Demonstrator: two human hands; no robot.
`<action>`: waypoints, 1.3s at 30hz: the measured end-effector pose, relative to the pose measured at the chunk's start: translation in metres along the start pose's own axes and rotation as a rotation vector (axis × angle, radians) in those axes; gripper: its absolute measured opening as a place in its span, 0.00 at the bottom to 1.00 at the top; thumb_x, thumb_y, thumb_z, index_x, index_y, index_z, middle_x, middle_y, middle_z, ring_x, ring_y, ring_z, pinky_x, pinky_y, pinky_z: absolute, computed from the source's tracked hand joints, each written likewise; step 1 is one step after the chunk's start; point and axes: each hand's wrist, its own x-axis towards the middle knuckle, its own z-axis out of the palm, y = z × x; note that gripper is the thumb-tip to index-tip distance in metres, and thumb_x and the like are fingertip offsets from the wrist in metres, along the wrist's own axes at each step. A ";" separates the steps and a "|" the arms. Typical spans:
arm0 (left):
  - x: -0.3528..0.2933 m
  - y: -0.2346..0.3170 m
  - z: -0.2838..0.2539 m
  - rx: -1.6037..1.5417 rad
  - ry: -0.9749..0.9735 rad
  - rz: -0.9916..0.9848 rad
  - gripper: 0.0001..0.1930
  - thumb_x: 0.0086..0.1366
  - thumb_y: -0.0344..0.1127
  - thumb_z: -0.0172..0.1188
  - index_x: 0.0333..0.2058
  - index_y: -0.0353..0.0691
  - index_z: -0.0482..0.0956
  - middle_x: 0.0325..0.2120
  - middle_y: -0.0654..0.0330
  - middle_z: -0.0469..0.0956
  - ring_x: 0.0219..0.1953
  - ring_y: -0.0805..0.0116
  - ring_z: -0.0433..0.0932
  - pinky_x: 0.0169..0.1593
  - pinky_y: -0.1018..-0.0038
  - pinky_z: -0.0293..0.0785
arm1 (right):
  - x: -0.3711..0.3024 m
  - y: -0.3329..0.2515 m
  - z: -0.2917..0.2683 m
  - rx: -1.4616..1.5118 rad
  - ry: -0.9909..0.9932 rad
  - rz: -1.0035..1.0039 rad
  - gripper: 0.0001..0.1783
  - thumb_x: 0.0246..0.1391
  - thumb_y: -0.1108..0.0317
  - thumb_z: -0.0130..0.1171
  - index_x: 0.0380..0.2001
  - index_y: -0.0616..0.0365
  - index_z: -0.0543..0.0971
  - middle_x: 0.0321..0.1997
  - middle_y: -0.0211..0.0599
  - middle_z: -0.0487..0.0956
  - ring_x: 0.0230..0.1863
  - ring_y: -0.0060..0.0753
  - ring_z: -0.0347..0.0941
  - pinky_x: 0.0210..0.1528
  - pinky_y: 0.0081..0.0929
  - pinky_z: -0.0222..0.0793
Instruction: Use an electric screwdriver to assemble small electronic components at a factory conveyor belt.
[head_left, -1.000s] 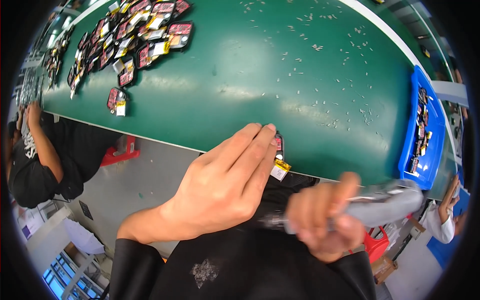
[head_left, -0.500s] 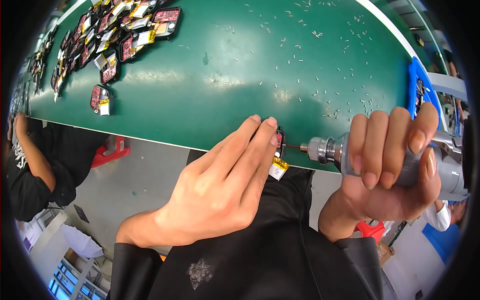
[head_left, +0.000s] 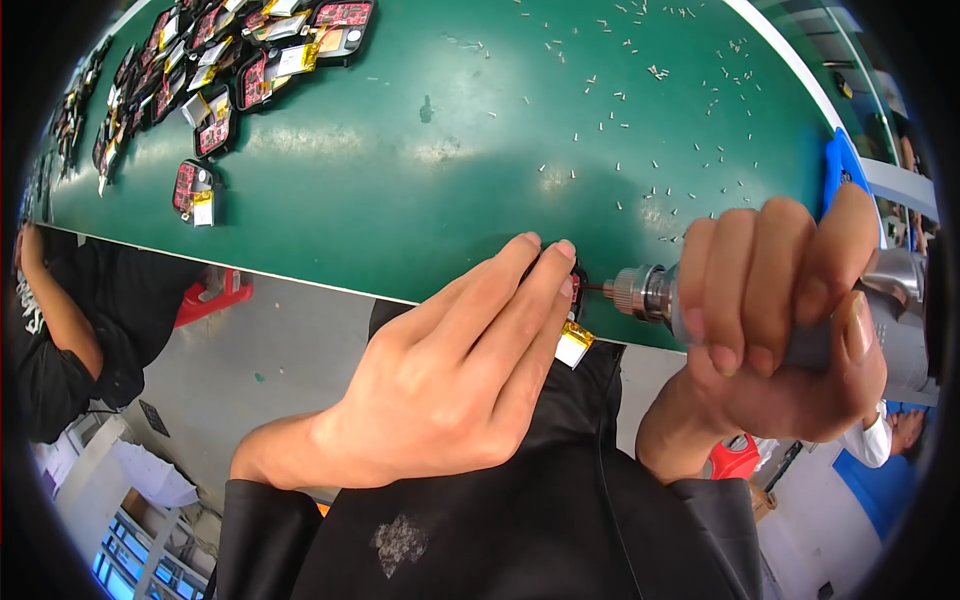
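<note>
**Driver bit [head_left: 594, 287] right at the open device [head_left: 577, 290] under the left grip's [head_left: 450, 370] fingertips!**

And here's the green surface [head_left: 350, 190], stretching away beyond both grips. Well off to the left of the left grip, a co-worker [head_left: 130, 310] in black sits at the same edge. Up and left of that grip, look at the heap of opened device housings [head_left: 255, 80], red circuit boards and white-and-yellow battery pouches showing. Just past the right grip's [head_left: 780, 320] fingers, part of a blue bin [head_left: 840, 152] peeks out.

The right grip is wrapped firmly around a grey power screwdriver [head_left: 905, 335], thumb curled up from below, knurled chuck [head_left: 640, 293] pointing at the left grip. Across from it, the left grip lies back-up, fingers pressed together; its thumb is hidden, so whether it pinches the device, I can't tell. Away to its left, a lone housing [head_left: 188, 188] lies apart from the heap.

Centre stage, between the grips: the open device, partly covered by the left fingers at the surface's near edge. Its battery pouch [head_left: 574, 346], white with a yellow end, juts toward the wearer beside those fingers. The slim bit reaches the device's right side; exact contact is too small to call. Tiniest of all, silver screws [head_left: 657, 73] scatter beyond the right grip!
</note>
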 end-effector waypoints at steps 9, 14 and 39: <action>-0.001 -0.018 -0.010 -0.163 -0.038 -0.016 0.23 0.38 0.21 0.63 0.39 0.24 0.76 0.46 0.44 0.76 0.44 0.48 0.77 0.41 0.63 0.79 | 0.020 0.012 0.020 0.017 -0.029 -0.036 0.13 0.56 0.62 0.53 0.26 0.53 0.62 0.13 0.26 0.62 0.13 0.22 0.57 0.22 0.22 0.58; 0.009 -0.002 -0.017 -0.123 -0.094 -0.004 0.20 0.44 0.21 0.61 0.40 0.23 0.75 0.47 0.44 0.74 0.48 0.48 0.75 0.48 0.61 0.77 | 0.014 0.008 0.017 0.096 -0.013 -0.106 0.11 0.53 0.66 0.53 0.25 0.56 0.62 0.12 0.27 0.62 0.11 0.20 0.55 0.17 0.21 0.54; 0.124 -0.129 -0.035 0.278 0.028 -0.085 0.14 0.54 0.22 0.62 0.41 0.33 0.77 0.41 0.52 0.75 0.45 0.51 0.74 0.48 0.63 0.72 | -0.061 0.024 -0.038 0.673 0.506 -0.205 0.09 0.53 0.67 0.50 0.36 0.60 0.68 0.14 0.28 0.62 0.15 0.22 0.58 0.22 0.24 0.58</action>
